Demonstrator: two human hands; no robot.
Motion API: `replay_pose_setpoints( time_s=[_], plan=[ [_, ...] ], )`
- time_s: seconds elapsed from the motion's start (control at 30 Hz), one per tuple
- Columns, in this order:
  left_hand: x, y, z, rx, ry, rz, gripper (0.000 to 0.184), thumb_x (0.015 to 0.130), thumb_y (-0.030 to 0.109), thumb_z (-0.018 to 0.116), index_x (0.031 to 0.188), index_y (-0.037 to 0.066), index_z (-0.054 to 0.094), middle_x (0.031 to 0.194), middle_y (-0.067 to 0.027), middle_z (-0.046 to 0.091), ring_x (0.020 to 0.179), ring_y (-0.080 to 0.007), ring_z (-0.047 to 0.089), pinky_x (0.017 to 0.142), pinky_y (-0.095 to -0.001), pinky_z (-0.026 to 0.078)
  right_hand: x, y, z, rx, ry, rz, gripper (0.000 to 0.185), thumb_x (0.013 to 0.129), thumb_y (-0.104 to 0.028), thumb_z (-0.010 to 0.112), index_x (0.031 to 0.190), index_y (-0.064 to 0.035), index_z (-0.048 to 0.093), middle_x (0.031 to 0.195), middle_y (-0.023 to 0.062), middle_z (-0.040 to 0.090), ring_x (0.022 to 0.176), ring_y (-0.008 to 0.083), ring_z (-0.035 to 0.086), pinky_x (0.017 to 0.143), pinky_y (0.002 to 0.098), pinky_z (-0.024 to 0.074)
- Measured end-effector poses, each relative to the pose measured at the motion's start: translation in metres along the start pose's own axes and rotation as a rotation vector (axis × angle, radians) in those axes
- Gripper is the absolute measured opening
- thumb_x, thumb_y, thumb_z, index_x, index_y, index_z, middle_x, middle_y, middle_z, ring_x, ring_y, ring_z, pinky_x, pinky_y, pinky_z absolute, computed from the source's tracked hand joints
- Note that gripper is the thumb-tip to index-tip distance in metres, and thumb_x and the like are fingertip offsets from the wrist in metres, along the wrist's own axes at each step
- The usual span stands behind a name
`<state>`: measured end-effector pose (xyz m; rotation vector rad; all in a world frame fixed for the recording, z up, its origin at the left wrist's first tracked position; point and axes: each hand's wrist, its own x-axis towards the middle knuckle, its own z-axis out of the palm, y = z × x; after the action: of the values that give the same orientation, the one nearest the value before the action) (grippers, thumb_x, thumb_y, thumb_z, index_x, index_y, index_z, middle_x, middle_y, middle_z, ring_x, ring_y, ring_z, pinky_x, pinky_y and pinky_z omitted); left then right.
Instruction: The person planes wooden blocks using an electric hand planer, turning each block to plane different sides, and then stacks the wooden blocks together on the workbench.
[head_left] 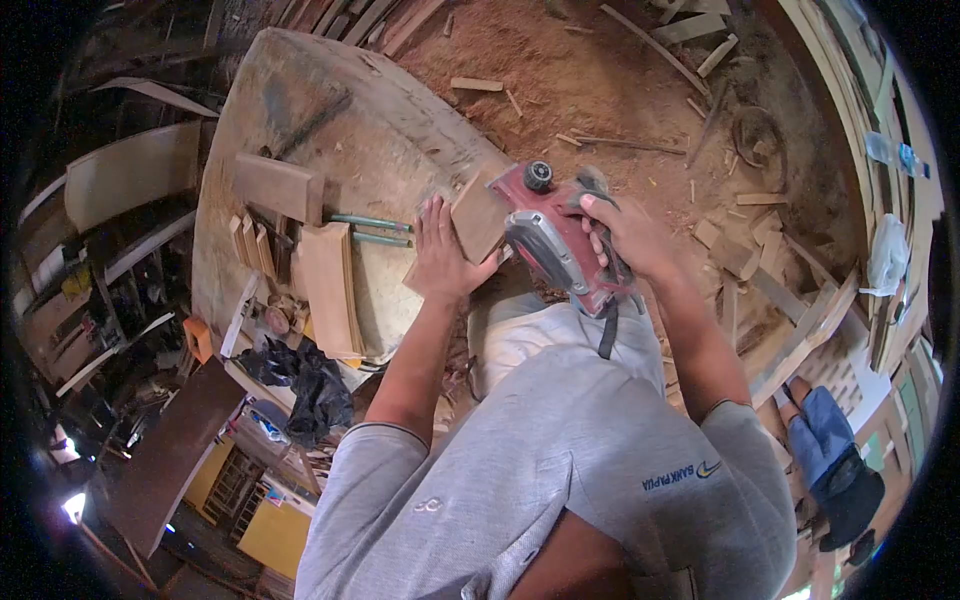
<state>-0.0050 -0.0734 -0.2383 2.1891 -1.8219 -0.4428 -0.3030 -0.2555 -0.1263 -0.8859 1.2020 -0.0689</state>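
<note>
My left hand (pixel 445 250) holds a light brown wooden board (pixel 480 218) at the workbench's edge, its fingers over the wood and its thumb out towards the right. My right hand (pixel 625 235) is wrapped round the rear handle of a red electric planer (pixel 550 240) with a black front knob. The planer's front end is close beside the board; whether its sole touches the wood is hidden. Left of my left hand, green-handled pincers (pixel 372 230) lie on the bench near a stack of flat wooden pieces (pixel 330 285).
The worn workbench (pixel 400 130) also carries a thick wooden block (pixel 278 187) and several small slats (pixel 252 245). A black plastic bag (pixel 300 385) lies near its lower left corner. Sawdust and offcuts (pixel 477 85) cover the ground. Another person (pixel 825 450) is at the far right.
</note>
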Motion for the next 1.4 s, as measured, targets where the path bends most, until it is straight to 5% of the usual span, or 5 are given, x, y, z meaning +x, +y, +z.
replay_pose_setpoints(
  time_s=[0.47, 0.77, 0.87, 1.07, 1.4],
  plan=[
    [0.0, 0.0, 0.0, 0.018, 0.001, 0.012, 0.127, 0.075, 0.064, 0.089, 0.168, -0.006, 0.037, 0.173, -0.0303, 0.044, 0.166, -0.0485, 0.036, 0.138, -0.0645, 0.023, 0.059, -0.032, 0.026, 0.122, 0.027, -0.09, 0.042, 0.113, -0.046, 0.064, 0.109, -0.0043, 0.066, 0.081, 0.0027, 0.063, 0.055, 0.0132, 0.061, 0.049, 0.0338, 0.0524],
    [0.001, -0.002, -0.001, 0.014, -0.074, -0.022, 0.132, 0.073, 0.064, 0.088, 0.169, -0.008, 0.033, 0.178, -0.0283, 0.037, 0.171, -0.0442, 0.027, 0.142, -0.0621, 0.014, 0.099, -0.043, 0.032, 0.086, -0.002, -0.083, 0.039, 0.114, -0.042, 0.065, 0.118, -0.0037, 0.07, 0.087, 0.0015, 0.064, 0.061, 0.0109, 0.062, 0.05, 0.0324, 0.0513],
    [0.001, 0.001, -0.002, 0.006, -0.086, -0.049, 0.132, 0.073, 0.063, 0.089, 0.169, -0.008, 0.033, 0.177, -0.0285, 0.038, 0.17, -0.044, 0.028, 0.142, -0.062, 0.015, 0.096, -0.054, 0.043, 0.125, 0.076, -0.167, 0.041, 0.114, -0.044, 0.062, 0.106, -0.0046, 0.069, 0.081, 0.0015, 0.065, 0.052, 0.0105, 0.057, 0.05, 0.0295, 0.0488],
    [0.001, 0.0, 0.0, 0.004, -0.008, -0.009, 0.127, 0.075, 0.063, 0.09, 0.167, -0.008, 0.038, 0.172, -0.031, 0.044, 0.165, -0.048, 0.037, 0.138, -0.0637, 0.024, 0.105, -0.058, 0.044, 0.149, 0.049, -0.153, 0.042, 0.113, -0.043, 0.065, 0.114, -0.0018, 0.071, 0.085, 0.0027, 0.065, 0.061, 0.0112, 0.062, 0.051, 0.0318, 0.0516],
    [0.001, 0.002, 0.001, 0.018, -0.001, -0.02, 0.128, 0.072, 0.06, 0.091, 0.166, -0.009, 0.039, 0.173, -0.0294, 0.044, 0.167, -0.0449, 0.036, 0.14, -0.0632, 0.021, 0.144, -0.079, 0.049, 0.104, 0.137, -0.133, 0.054, 0.11, -0.052, 0.067, 0.09, -0.002, 0.072, 0.069, 0.0034, 0.063, 0.053, 0.0135, 0.059, 0.05, 0.0318, 0.0479]
  ],
)
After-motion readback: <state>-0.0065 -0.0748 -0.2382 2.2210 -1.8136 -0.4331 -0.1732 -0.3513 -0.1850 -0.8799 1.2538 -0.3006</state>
